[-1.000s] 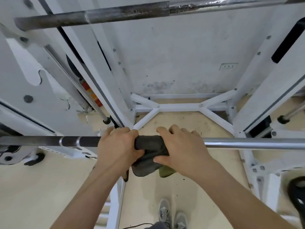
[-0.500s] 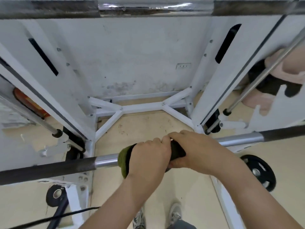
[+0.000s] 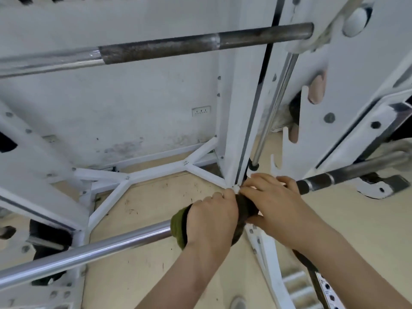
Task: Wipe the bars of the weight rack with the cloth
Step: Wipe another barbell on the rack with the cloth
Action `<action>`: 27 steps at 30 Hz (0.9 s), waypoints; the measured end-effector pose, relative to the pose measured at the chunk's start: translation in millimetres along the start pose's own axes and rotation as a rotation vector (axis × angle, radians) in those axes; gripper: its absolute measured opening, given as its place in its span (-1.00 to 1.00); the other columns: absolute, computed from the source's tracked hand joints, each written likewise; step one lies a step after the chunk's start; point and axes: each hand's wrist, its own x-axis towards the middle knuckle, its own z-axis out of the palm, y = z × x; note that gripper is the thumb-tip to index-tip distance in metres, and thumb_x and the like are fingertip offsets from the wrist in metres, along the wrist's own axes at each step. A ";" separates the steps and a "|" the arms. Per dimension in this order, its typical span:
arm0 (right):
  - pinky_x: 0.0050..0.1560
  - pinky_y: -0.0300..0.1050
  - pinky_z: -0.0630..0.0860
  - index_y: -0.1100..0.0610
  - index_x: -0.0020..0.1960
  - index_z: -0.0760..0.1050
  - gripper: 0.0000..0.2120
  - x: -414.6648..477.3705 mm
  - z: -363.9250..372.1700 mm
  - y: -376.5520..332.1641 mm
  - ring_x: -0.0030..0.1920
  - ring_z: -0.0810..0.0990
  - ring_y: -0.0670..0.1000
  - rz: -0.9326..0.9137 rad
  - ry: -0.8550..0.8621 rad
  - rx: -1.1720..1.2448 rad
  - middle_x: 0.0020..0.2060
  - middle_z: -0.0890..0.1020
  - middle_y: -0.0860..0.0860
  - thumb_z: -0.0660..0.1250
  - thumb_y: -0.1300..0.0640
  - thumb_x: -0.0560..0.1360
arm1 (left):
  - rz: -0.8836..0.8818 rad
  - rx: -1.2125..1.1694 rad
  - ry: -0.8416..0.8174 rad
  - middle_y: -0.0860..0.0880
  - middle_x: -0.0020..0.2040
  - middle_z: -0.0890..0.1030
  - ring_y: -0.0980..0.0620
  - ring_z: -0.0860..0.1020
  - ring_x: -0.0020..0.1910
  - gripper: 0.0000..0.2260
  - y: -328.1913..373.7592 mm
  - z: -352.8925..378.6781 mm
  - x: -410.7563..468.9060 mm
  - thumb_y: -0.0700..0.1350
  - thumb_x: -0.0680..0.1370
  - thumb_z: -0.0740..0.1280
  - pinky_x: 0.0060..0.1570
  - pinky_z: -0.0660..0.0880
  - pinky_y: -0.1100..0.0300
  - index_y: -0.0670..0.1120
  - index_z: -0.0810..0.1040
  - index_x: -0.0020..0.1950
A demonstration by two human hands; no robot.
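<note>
Both hands clamped side by side on the cloth (image 3: 178, 226), which wraps the low bar (image 3: 89, 248) near its right end. Left hand (image 3: 211, 219) covers most of it, right hand (image 3: 274, 206) at the knurl. White upright (image 3: 240, 108) and guide rod (image 3: 272, 108) crowd just behind my knuckles. Second bar (image 3: 156, 49) overhead. Wall socket (image 3: 201, 111) behind, no readable labels.

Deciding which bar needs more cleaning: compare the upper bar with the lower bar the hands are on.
The upper bar is bare and untouched; the lower bar has the cloth wrapped round it under the left hand and right hand. The upper bar's dark section looks rough and speckled; the lower bar's visible left stretch is smooth and shiny. Both have shiny and dark sections and run across the rack.
</note>
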 end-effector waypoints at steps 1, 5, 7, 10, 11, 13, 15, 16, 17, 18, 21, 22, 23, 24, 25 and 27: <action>0.37 0.05 0.07 -0.17 0.29 0.44 -0.62 -4.7 -2.1 15.0 0.43 0.21 -0.13 0.021 0.020 0.006 0.29 0.42 -0.24 0.34 -0.11 0.48 | -0.041 0.016 0.013 0.00 -0.32 0.43 0.02 0.38 -0.45 -0.63 10.5 -2.0 7.2 -0.07 0.38 0.48 -0.45 0.20 0.16 -0.01 0.26 -0.13; 0.32 -0.07 0.06 -0.21 0.28 0.39 -0.67 -10.7 -5.3 48.7 0.36 0.29 -0.16 0.055 0.024 0.060 0.24 0.41 -0.27 0.28 -0.01 0.53 | -0.045 -0.032 -0.032 -0.03 -0.07 0.52 -0.04 0.51 -0.17 -0.77 43.0 -6.2 30.2 -0.10 0.52 0.32 -0.26 0.29 0.12 -0.05 0.32 0.09; 0.36 -0.03 0.07 -0.21 0.36 0.29 -0.56 -10.7 -7.3 49.9 0.39 0.27 -0.11 0.064 -0.017 0.049 0.35 0.32 -0.19 0.27 0.02 0.52 | -0.033 -0.079 0.019 -0.01 -0.10 0.53 -0.03 0.53 -0.15 -0.71 43.8 -8.0 29.1 -0.06 0.43 0.41 -0.23 0.31 0.13 -0.04 0.40 0.08; 0.42 0.09 0.05 -0.17 0.52 -0.05 -0.26 -12.4 -10.8 34.1 0.48 0.14 0.00 -0.015 -0.030 0.051 0.50 0.05 -0.04 0.27 0.00 0.47 | 0.107 -0.261 0.129 0.01 -0.03 0.55 0.00 0.53 -0.09 -0.55 26.7 -2.7 7.1 -0.03 0.27 0.45 -0.18 0.47 0.18 -0.04 0.51 0.13; 0.41 0.10 0.06 -0.13 0.53 -0.07 -0.22 -11.8 -12.4 20.9 0.48 0.14 0.02 -0.076 -0.012 0.084 0.51 0.05 -0.02 0.27 -0.03 0.43 | 0.150 -0.330 0.137 0.01 0.05 0.53 0.02 0.51 -0.02 -0.57 16.4 -4.0 -3.6 -0.03 0.29 0.38 -0.16 0.48 0.19 -0.03 0.51 0.15; 0.38 0.11 0.15 -0.04 0.53 -0.01 -0.22 -3.3 -8.6 -10.3 0.45 0.24 0.03 -0.192 0.032 0.179 0.49 0.18 0.00 0.24 -0.11 0.40 | 0.124 -0.468 0.174 0.06 0.15 0.49 0.05 0.46 0.09 -0.61 -8.9 -10.4 -25.9 -0.05 0.34 0.26 -0.15 0.52 0.19 0.01 0.51 0.17; 0.19 0.11 0.35 0.01 0.50 0.10 -0.33 10.3 4.5 -38.1 0.28 0.44 0.08 -0.246 0.063 0.203 0.33 0.43 0.00 0.18 -0.16 0.46 | -0.015 -0.526 0.235 0.12 0.20 0.51 0.07 0.47 0.17 -0.59 -35.7 -7.6 -48.9 -0.02 0.36 0.23 -0.03 0.51 0.16 0.07 0.51 0.20; 0.05 0.09 0.39 0.03 0.44 0.20 -0.42 17.1 12.1 -47.0 0.14 0.53 0.10 -0.236 0.085 0.166 0.16 0.56 0.00 0.12 -0.22 0.51 | -0.104 -0.513 0.256 0.12 0.21 0.53 0.07 0.48 0.17 -0.57 -46.2 -4.6 -58.4 0.02 0.38 0.22 0.02 0.49 0.16 0.08 0.50 0.24; -0.07 0.05 0.36 0.04 0.31 0.32 -0.48 23.1 18.7 -52.6 0.00 0.58 0.11 -0.211 0.123 0.107 -0.02 0.62 0.00 0.03 -0.30 0.53 | -0.186 -0.461 0.255 0.09 0.18 0.57 0.06 0.51 0.14 -0.55 -53.5 -1.8 -65.0 0.06 0.39 0.19 0.03 0.48 0.14 0.06 0.49 0.27; -0.15 0.01 0.33 0.04 0.11 0.39 -0.47 26.2 26.0 -55.4 -0.12 0.59 0.11 -0.189 0.161 0.048 -0.17 0.62 -0.01 -0.04 -0.36 0.53 | -0.223 -0.371 0.221 0.07 0.12 0.61 0.02 0.55 0.08 -0.52 -57.9 1.2 -68.4 0.11 0.41 0.17 0.00 0.48 0.10 0.03 0.48 0.30; -0.18 -0.04 0.27 0.01 -0.18 0.32 -0.49 22.6 35.9 -50.9 -0.27 0.53 0.05 -0.179 0.257 0.001 -0.33 0.55 -0.05 -0.11 -0.39 0.54 | -0.179 -0.092 0.123 0.06 -0.12 0.61 -0.05 0.59 -0.15 -0.49 -62.5 10.9 -72.0 0.17 0.37 0.26 -0.18 0.48 0.03 -0.01 0.49 0.26; -0.17 -0.05 0.28 0.02 -0.20 0.34 -0.46 20.0 35.5 -43.5 -0.28 0.52 0.04 -0.173 0.252 -0.003 -0.33 0.54 -0.06 -0.14 -0.38 0.55 | -0.159 -0.045 0.122 0.05 -0.16 0.58 -0.05 0.57 -0.20 -0.50 -63.0 12.2 -72.1 0.16 0.33 0.34 -0.22 0.46 0.04 -0.01 0.50 0.21; -0.15 -0.05 0.32 0.02 -0.20 0.38 -0.43 17.3 33.5 -32.5 -0.28 0.52 0.03 -0.153 0.236 -0.007 -0.33 0.54 -0.06 -0.18 -0.37 0.55 | -0.142 -0.022 0.120 0.05 -0.20 0.54 -0.05 0.55 -0.25 -0.52 -63.9 13.0 -71.9 0.15 0.30 0.42 -0.26 0.44 0.06 0.00 0.51 0.16; -0.13 -0.04 0.36 0.01 -0.22 0.41 -0.39 14.3 29.8 -17.7 -0.28 0.53 0.03 -0.115 0.228 -0.018 -0.34 0.54 -0.07 -0.23 -0.36 0.55 | -0.127 -0.010 0.123 0.05 -0.23 0.52 -0.04 0.52 -0.29 -0.53 -65.5 13.9 -71.3 0.14 0.27 0.48 -0.29 0.41 0.09 0.00 0.52 0.10; -0.10 -0.03 0.39 -0.01 -0.23 0.42 -0.36 11.7 25.8 1.6 -0.27 0.54 0.04 -0.064 0.219 -0.037 -0.35 0.53 -0.07 -0.29 -0.36 0.53 | -0.122 0.002 0.123 0.04 -0.27 0.50 -0.03 0.50 -0.33 -0.55 -66.6 14.1 -70.6 0.13 0.25 0.52 -0.33 0.36 0.11 -0.01 0.52 0.03; -0.08 -0.06 0.35 -0.07 -0.17 0.48 -0.26 6.1 15.4 40.8 -0.17 0.56 0.04 0.063 0.183 -0.081 -0.31 0.51 -0.09 -0.42 -0.37 0.49 | -0.134 0.029 0.154 0.01 -0.37 0.47 -0.04 0.43 -0.43 -0.57 -66.6 18.2 -65.4 0.08 0.17 0.58 -0.39 0.22 0.16 -0.05 0.51 -0.11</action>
